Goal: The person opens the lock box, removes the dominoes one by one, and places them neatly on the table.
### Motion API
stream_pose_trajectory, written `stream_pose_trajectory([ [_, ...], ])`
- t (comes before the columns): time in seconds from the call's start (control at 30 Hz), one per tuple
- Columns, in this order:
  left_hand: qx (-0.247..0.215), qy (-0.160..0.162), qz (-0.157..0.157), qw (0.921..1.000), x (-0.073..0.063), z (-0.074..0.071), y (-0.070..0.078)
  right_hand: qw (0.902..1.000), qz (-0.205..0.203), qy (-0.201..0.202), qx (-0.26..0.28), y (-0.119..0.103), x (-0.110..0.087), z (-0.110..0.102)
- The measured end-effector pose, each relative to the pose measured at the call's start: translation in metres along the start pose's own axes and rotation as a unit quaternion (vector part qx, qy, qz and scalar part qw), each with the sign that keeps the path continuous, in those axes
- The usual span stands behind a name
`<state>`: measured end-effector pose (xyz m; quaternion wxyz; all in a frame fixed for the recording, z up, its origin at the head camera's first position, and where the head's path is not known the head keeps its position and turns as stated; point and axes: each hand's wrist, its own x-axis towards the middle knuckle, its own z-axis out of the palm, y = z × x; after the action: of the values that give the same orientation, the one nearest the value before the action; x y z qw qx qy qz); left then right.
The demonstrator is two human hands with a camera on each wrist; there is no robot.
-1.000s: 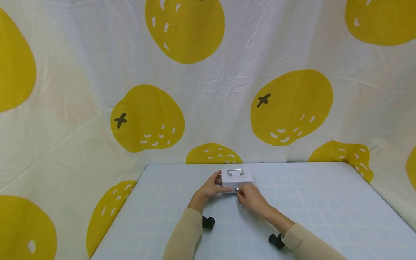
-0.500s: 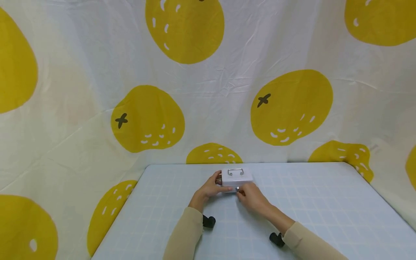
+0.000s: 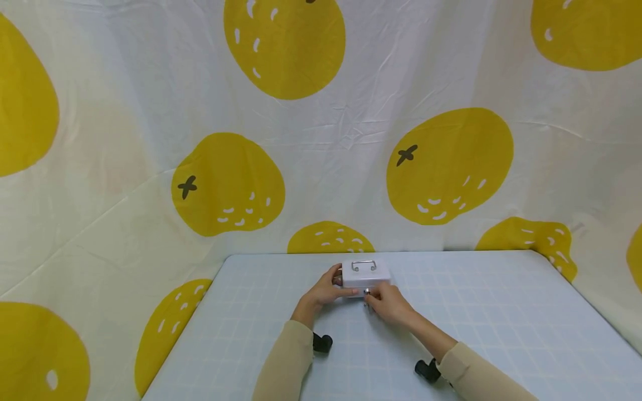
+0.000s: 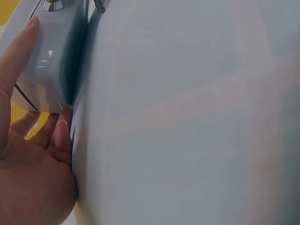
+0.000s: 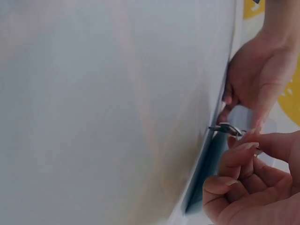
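One glossy rect. box (image 3: 366,279): L hand (image 3: 324,289) grips end, R hand (image 3: 389,303) pinches shiny metal keys (image 5: 229,129).

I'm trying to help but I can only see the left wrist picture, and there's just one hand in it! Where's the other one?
Observer: In the head view, the right hand is at the front of the white box, by the silver lock.
Operator: Ooh, is it holding something?
Observer: Yes, the right wrist view shows its thumb and finger pinching small metal bits, maybe keys. The fingers hide part of them.
Operator: What's on top of the box? My picture cuts it off.
Observer: A metal handle, in the head view.
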<state>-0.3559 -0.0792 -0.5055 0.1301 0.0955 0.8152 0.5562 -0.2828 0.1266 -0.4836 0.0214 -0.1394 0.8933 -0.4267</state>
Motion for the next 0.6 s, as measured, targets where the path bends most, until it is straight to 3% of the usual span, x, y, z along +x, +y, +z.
stream_pose_trajectory([
  [0.3,0.003,0.002,-0.005,1.0,-0.0002,-0.0008,-0.0005,0.9996,-0.029,-0.005,-0.007,-0.002,-0.0004,0.0006],
  [0.6,-0.012,-0.001,0.003,0.9999,-0.0007,0.0003,0.0005,0.9936,-0.053,0.025,-0.097,-0.0041,-0.0014,0.0022],
])
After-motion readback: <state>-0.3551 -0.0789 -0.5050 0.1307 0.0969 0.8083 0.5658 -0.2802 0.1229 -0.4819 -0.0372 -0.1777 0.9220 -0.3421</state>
